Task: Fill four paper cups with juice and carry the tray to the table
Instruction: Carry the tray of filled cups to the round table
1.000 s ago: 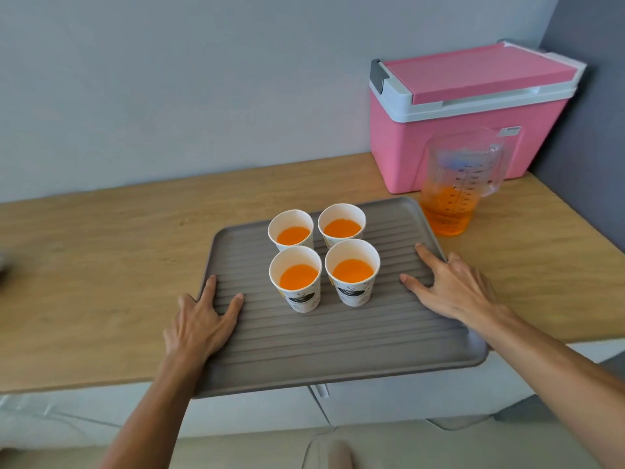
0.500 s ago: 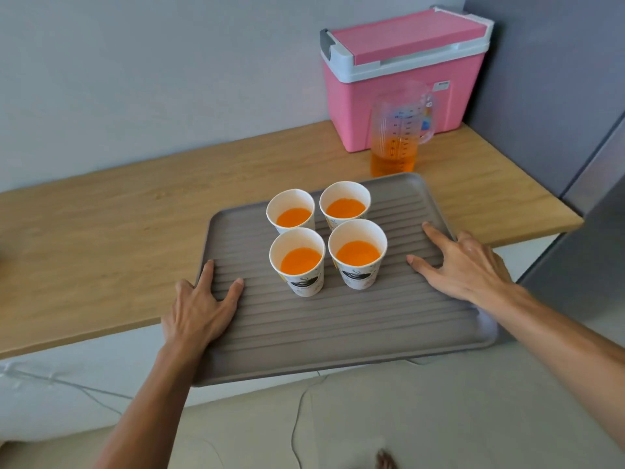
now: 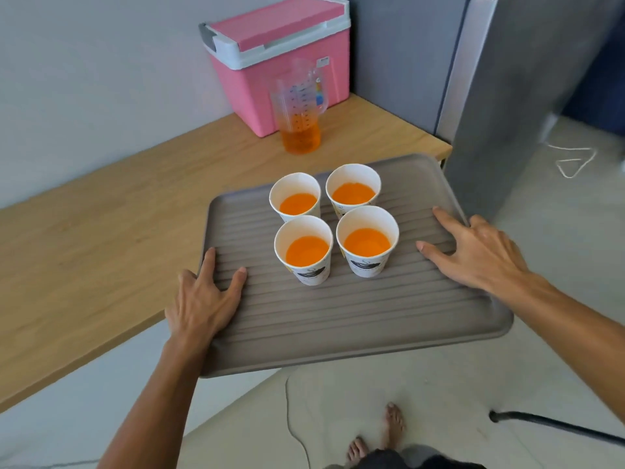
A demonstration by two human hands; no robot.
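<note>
A grey ribbed tray (image 3: 338, 319) hangs in the air, mostly past the wooden counter's (image 3: 101, 231) front edge. My left hand (image 3: 203, 299) grips its left rim, thumb on top. My right hand (image 3: 480, 255) grips the right rim, thumb and forefinger on the ribs. Several white paper cups stand upright in a square on the tray, each holding orange juice: back left cup (image 3: 295, 196), back right cup (image 3: 352, 188), front left cup (image 3: 303, 252), front right cup (image 3: 367, 240).
A clear measuring jug (image 3: 299, 110) with a little juice stands on the counter before a pink cooler box (image 3: 280, 59). A grey cabinet (image 3: 527, 79) rises at the right. Below are the floor, a white cable (image 3: 291, 401), my bare feet (image 3: 375, 434) and a dark tube (image 3: 554, 426).
The tray has come off the counter and moved toward me and to the right. My view has turned right, so the cooler and jug now lie to the left and the cabinet shows.
</note>
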